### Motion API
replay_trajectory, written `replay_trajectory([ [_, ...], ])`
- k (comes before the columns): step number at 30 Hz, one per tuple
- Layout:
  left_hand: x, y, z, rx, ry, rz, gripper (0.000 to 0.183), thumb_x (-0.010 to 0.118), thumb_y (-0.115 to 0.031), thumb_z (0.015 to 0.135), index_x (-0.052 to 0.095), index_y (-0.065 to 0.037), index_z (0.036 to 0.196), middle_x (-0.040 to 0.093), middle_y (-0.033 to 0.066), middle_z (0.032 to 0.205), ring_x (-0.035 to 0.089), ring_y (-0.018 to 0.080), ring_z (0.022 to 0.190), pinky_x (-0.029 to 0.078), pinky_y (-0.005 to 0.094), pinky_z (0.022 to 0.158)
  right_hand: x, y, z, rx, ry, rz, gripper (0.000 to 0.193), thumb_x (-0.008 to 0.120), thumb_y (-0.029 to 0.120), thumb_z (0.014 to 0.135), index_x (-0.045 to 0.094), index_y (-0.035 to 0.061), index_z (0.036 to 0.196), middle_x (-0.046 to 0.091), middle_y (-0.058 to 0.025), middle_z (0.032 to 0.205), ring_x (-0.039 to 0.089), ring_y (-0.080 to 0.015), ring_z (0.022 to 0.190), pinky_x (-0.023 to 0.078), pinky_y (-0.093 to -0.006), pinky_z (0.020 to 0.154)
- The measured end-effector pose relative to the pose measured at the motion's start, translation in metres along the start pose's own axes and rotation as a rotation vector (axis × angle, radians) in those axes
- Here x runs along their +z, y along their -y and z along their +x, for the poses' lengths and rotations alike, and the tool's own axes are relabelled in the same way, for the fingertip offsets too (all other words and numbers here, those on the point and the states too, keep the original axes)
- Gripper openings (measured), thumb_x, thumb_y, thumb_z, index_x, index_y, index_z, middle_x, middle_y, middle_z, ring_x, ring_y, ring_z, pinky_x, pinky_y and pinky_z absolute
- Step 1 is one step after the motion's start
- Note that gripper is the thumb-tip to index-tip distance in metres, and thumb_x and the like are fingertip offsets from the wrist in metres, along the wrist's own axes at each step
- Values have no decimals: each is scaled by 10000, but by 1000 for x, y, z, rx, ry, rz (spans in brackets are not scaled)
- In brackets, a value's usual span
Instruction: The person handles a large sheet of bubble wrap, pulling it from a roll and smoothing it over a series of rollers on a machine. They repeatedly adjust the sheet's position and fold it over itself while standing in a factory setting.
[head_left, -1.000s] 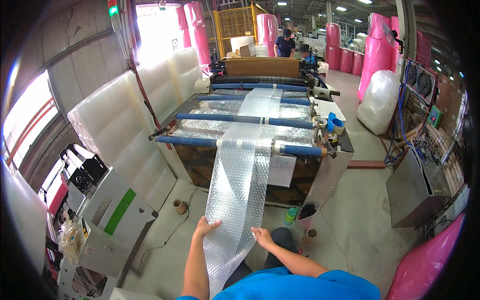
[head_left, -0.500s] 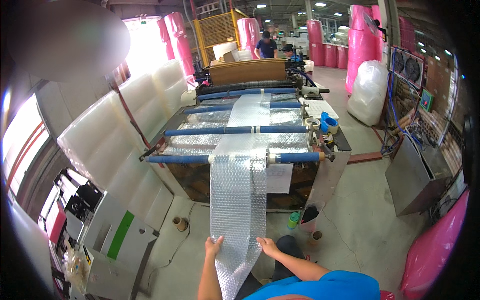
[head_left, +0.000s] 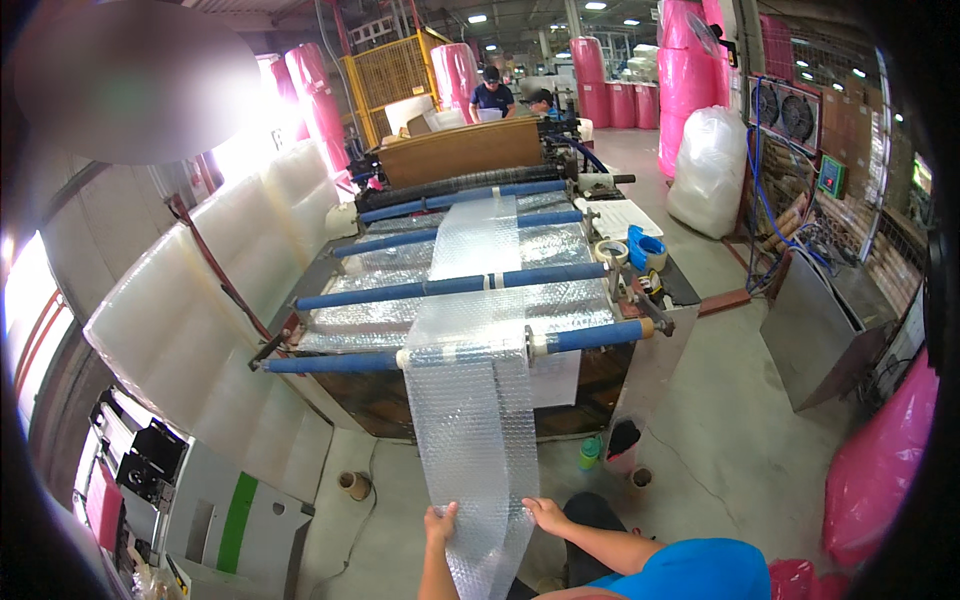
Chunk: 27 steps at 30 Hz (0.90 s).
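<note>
While the roller machine (head_left: 560, 276) takes up the middle of the floor, a bank of white stacks in clear wrap (head_left: 200, 310) runs along its left side. Tall rolls in pink film (head_left: 588, 85) stand behind. A strip of bubble wrap (head_left: 465, 430) lies along the machine's top, passes over the front blue roller and hangs down toward the person. Right of the machine, a bulging translucent bag (head_left: 705, 175) sits upright on the floor, its pale contents too veiled to name. Nearer stands a gray metal box (head_left: 820, 345), its inside hidden. By the machine's front right corner, a translucent container (head_left: 622, 461) has something dark at its mouth that cannot be made out. The hands are apart, each clamped on the bubble wrap: the left hand (head_left: 440, 522) on its left edge, the right hand (head_left: 546, 515) on its right. Just beside the container is a green bottle (head_left: 590, 454), what it holds not visible. A brown cardboard core (head_left: 353, 486) stands on the floor at left. On the side counter (head_left: 683, 290), a pale tape roll (head_left: 610, 252) rests.
</note>
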<state>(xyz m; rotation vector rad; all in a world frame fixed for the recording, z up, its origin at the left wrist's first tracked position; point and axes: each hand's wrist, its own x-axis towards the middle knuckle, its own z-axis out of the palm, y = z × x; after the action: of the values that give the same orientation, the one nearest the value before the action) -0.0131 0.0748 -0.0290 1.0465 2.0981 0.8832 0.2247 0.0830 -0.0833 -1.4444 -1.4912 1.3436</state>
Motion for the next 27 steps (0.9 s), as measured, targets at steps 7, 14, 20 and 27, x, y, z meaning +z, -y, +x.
replay_trajectory([
  [7,12,4,10,20,-7,-63,483,660,-312,647,489,37,933,568,167,861,550,250,804,421,332,715,0,2,1,74,-40,2,427,429,376,807,511,3,617,487,-53,528,463,-137,508,369,-290,495],
  [14,-4,-58,43,131,-43,-154,455,656,-338,640,492,7,886,569,138,803,544,242,736,421,326,664,-27,66,49,-114,-161,-12,429,444,377,800,517,-2,614,490,-48,527,457,-128,503,369,-288,487],
  [20,-24,-121,45,196,-160,-167,500,672,-372,606,479,1,876,559,139,804,534,249,748,413,330,667,-50,119,71,-223,-235,114,389,483,356,786,530,-9,658,501,-32,558,447,-97,524,369,-264,495],
  [27,-51,-141,17,151,-169,-43,658,692,-444,540,457,-2,967,541,171,922,524,269,867,408,342,731,-48,134,37,-96,-130,37,325,527,313,763,562,-7,719,533,-43,586,478,-97,532,384,-252,500],
])
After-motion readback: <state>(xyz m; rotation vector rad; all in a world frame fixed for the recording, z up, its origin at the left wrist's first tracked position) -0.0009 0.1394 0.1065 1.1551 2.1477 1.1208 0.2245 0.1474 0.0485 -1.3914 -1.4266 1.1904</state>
